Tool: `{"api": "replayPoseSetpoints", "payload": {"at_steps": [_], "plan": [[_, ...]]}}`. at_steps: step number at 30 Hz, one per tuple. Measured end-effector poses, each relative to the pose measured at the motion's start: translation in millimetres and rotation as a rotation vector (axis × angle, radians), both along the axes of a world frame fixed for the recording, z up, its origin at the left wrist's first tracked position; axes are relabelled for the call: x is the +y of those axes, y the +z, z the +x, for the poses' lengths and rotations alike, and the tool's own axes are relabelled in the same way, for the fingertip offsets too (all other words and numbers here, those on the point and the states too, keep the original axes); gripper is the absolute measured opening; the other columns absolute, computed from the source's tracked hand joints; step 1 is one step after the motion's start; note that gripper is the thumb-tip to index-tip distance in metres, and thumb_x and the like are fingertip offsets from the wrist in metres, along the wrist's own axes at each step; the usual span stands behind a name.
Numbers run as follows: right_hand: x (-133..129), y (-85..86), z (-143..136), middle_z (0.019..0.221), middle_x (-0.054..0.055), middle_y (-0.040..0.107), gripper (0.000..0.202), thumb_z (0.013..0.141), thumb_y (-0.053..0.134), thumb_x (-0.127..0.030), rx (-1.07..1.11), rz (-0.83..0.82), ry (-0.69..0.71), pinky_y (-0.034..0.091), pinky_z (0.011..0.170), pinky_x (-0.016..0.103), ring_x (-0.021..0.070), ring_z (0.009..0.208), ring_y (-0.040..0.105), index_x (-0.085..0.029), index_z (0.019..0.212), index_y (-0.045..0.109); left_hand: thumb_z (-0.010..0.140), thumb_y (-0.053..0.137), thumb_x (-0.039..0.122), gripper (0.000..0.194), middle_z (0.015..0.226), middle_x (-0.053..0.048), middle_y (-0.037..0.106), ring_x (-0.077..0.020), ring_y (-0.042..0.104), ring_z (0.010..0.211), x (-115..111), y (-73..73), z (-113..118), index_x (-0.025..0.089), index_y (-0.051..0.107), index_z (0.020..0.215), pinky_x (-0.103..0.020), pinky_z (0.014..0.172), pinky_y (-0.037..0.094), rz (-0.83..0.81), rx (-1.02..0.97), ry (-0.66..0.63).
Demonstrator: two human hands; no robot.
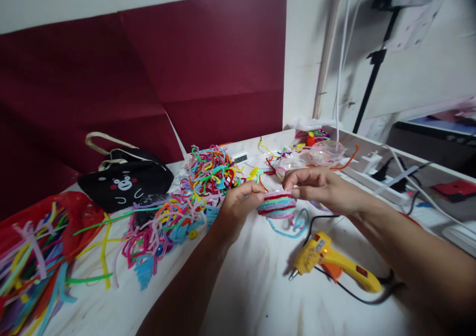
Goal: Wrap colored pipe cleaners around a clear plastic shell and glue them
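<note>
A small rounded piece striped with pipe cleaners (277, 205) in red, purple, pink and mint is held up above the table, with a clear rim along its top. My left hand (240, 202) pinches its left edge between thumb and fingers. At the upper right edge, the thumb and fingertips of my right hand (322, 189) are closed on the same rim. Below and behind it, a light blue pipe cleaner (288, 234) curls over the white table (245, 286). Nearer my right forearm lies a yellow hot glue gun (330, 261), its nozzle pointing left and a small light glowing.
Tangled pipe cleaners (211, 172) heap up left of centre, with more in a red bag (80, 222) at far left. Behind them sits a black bag (122, 177). Clear plastic bowls (327, 152) and a power strip (375, 179) with cords stand at the right edge.
</note>
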State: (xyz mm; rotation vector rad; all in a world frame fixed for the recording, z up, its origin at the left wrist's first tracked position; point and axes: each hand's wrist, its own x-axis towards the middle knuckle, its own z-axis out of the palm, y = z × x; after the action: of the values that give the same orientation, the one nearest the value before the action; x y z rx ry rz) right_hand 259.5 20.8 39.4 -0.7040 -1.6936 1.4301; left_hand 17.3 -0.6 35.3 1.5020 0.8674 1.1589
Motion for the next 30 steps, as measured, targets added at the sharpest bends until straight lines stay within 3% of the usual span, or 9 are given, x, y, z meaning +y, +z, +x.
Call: {"api": "replayPoseSetpoints", "payload": {"at_steps": [6, 12, 17, 22, 30], "plan": [[1.1, 1.4, 2.3, 0.083, 0.004, 0.071, 0.035, 0.087, 0.095, -0.048, 0.007, -0.021, 0.019, 0.050, 0.078, 0.034, 0.0179, 0.078, 0.061, -0.017, 0.085, 0.078, 0.083, 0.071, 0.045, 0.024, 0.082, -0.005, 0.071, -0.0248, 0.061, 0.083, 0.0, 1.3, 0.0, 0.021, 0.075, 0.087, -0.038, 0.081, 0.048, -0.038, -0.103, -0.001], [-0.3, 2.3, -0.4, 0.082, 0.004, 0.071, 0.040, 0.082, 0.097, -0.054, -0.017, -0.020, -0.027, 0.051, 0.080, 0.035, 0.0189, 0.078, 0.061, -0.019, 0.083, 0.076, 0.074, 0.083, 0.041, 0.024, 0.078, -0.002, 0.067, -0.0206, 0.057, 0.077, 1.4, -1.6, -0.9, 0.021, 0.070, 0.079, -0.034, 0.074, 0.044, -0.091, -0.103, 0.011], [-2.3, 2.3, -3.7, 0.078, 0.004, 0.071, 0.041, 0.076, 0.101, -0.055, 0.035, -0.059, -0.039, 0.051, 0.078, 0.035, 0.0194, 0.076, 0.061, -0.021, 0.079, 0.078, 0.076, 0.084, 0.044, 0.027, 0.079, -0.002, 0.065, -0.0208, 0.055, 0.074, 0.9, 0.0, -1.4, 0.023, 0.066, 0.077, -0.036, 0.073, 0.044, -0.079, -0.094, -0.019], [0.8, -0.2, -3.9, 0.078, 0.002, 0.071, 0.037, 0.076, 0.103, -0.049, 0.122, -0.085, -0.015, 0.050, 0.078, 0.033, 0.0177, 0.075, 0.061, -0.020, 0.080, 0.081, 0.079, 0.081, 0.048, 0.029, 0.081, -0.003, 0.068, -0.0222, 0.059, 0.079, 3.2, 1.2, -1.6, 0.021, 0.072, 0.087, -0.036, 0.077, 0.047, -0.126, -0.205, -0.053], [4.0, -3.1, -5.6, 0.077, 0.001, 0.071, 0.040, 0.074, 0.102, -0.057, 0.125, -0.061, -0.034, 0.054, 0.082, 0.037, 0.0204, 0.076, 0.062, -0.024, 0.079, 0.080, 0.072, 0.090, 0.039, 0.027, 0.077, -0.002, 0.069, -0.0191, 0.058, 0.077, 7.1, -5.3, -1.9, 0.019, 0.072, 0.079, -0.033, 0.078, 0.047, -0.166, -0.254, -0.020]]}}
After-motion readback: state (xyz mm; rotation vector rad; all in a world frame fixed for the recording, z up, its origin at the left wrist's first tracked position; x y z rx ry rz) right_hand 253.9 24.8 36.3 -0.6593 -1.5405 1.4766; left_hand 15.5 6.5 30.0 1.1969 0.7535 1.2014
